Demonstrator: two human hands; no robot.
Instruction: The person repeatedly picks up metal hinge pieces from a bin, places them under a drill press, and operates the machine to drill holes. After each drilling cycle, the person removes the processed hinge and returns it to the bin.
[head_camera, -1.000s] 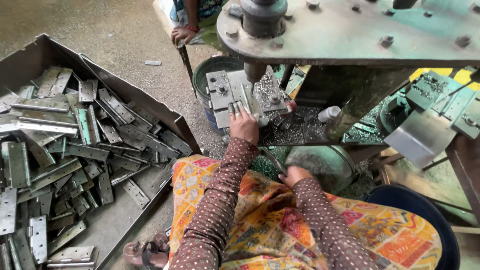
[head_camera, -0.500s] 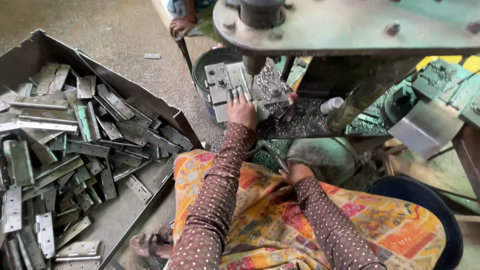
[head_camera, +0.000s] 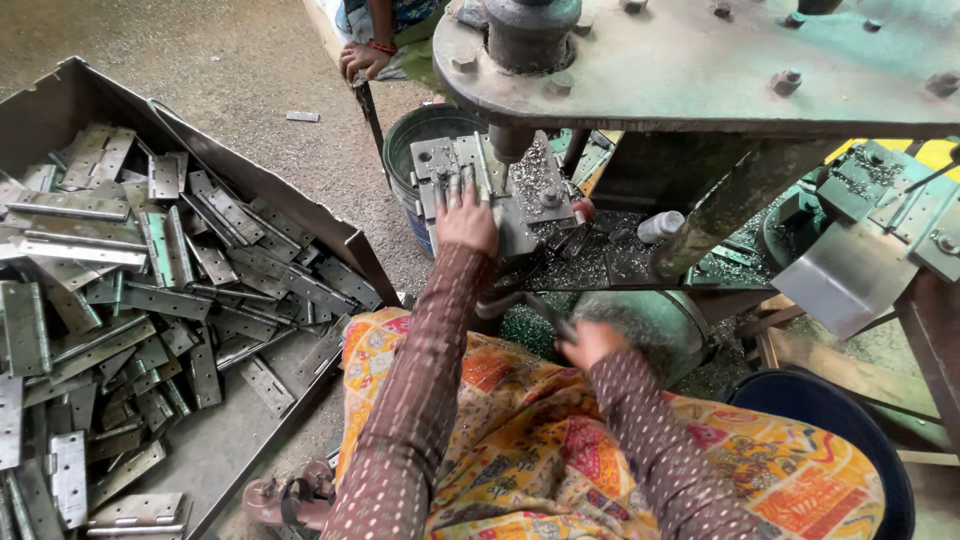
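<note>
My left hand (head_camera: 466, 215) lies flat, fingers spread, on the grey metal fixture block (head_camera: 520, 195) of a press machine, just under its round ram (head_camera: 512, 140). Whether a hinge piece lies beneath the fingers is hidden. My right hand (head_camera: 590, 342) is lower, close to my lap, its fingers closed around a dark metal lever (head_camera: 520, 300) that runs from under the machine bed. Both arms wear brown dotted sleeves over a bright patterned garment.
A large open metal tray (head_camera: 60, 105) on the left holds several steel hinges (head_camera: 170, 270). A green bucket (head_camera: 415, 135) stands behind the fixture. Metal shavings (head_camera: 600, 255) cover the machine bed. Another person's hand (head_camera: 362, 58) rests at the top. A dark blue tub (head_camera: 830, 410) sits at the right.
My left hand has slid a little further onto the fixture block. My right hand has stayed at the lever. The view shifted slightly.
</note>
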